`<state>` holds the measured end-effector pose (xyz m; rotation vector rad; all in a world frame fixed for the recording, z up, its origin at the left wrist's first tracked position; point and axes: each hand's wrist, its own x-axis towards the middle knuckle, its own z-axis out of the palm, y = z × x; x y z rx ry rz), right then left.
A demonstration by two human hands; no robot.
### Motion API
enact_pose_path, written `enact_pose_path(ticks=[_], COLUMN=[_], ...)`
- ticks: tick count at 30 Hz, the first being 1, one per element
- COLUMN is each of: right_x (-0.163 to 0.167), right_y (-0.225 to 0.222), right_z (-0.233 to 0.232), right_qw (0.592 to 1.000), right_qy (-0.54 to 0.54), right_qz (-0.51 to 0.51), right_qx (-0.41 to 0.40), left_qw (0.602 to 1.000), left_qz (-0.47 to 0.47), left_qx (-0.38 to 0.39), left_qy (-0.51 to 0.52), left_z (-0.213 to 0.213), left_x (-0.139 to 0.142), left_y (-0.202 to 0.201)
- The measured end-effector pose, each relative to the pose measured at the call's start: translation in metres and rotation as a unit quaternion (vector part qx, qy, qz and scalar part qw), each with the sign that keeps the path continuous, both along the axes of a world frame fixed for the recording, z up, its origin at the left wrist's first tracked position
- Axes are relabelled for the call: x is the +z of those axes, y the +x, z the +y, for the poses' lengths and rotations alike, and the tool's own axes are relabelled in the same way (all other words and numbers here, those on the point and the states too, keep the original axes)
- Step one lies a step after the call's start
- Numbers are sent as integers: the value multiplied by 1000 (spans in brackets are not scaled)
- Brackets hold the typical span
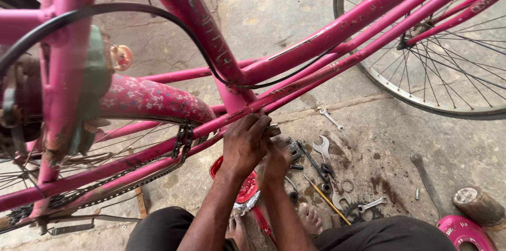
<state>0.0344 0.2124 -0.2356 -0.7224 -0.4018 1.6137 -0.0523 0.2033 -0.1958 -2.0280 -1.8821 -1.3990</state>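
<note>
Pink steel tubing of an upturned bicycle frame (327,35), scuffed and chipped, crossed closest to the lens. Beneath its lower bar, the left hand (243,143) curled over a small dark metal part (272,130) at the tube; the right hand (276,162) sat just behind, its grip hidden. Right of both hands, greasy spanners (322,148) lay scattered on stained concrete; left hung a rusty chain (182,143).

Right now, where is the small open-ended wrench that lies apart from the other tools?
In the head view, the small wrench lies on the concrete floor right of centre, just below the pink bicycle frame and above the tool pile.
</note>
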Motion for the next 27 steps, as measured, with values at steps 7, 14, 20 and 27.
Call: enact_pose_path(ticks=[7, 14, 20, 27], right_x=[10, 2, 7, 8], right_y=[6, 17, 17, 7], right_z=[1, 16, 16, 7], right_qw=[890, 938, 956, 747], right_qy=[-99, -87, 86, 362], right_qz=[399, 286, -249, -556], right_qx=[199, 176, 126, -39], left_qw=[1000, 998, 992, 998], left_qz=[-5, -20, 34, -33], left_qx=[7, 57, 90, 52], left_qy=[-1, 2, -78, -14], left_z=[-3, -12, -19, -18], left_x=[-2, -4, -4, -2], left_y=[-1, -5, -10, -12])
